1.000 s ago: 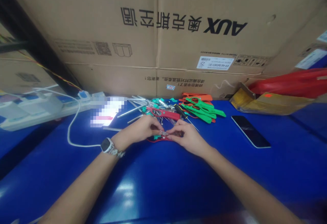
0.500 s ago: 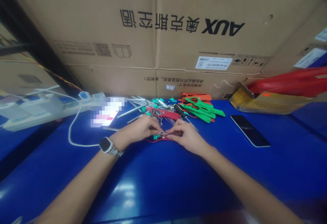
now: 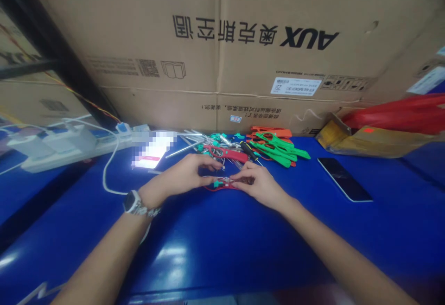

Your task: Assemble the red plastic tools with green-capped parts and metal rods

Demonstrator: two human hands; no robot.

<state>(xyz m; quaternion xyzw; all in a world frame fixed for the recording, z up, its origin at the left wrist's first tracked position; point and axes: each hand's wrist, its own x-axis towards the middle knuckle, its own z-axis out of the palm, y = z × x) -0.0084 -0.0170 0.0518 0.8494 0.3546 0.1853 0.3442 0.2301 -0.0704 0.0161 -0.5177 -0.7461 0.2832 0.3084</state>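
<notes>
A red handle-shaped plastic shell lies on the table between my hands, with a teal piece and thin wires in it. My left hand is open: thumb and forefinger stand apart, the thumb at the shell's left end. The fingers of my right hand are closed on the shell's right part; the small pieces under the fingertips are partly hidden. Just beyond lie another red shell and a black-and-yellow screwdriver.
Metal tubes and teal parts lie in a heap behind. Green shells and orange shells are stacked beside it. A dark phone lies right, a lit phone left near a power strip. A large cardboard box stands behind.
My left fingers have parted from the pinch over the shell, and the hand has drawn slightly left. The right hand stays on the shell. The whole view has shifted a little.
</notes>
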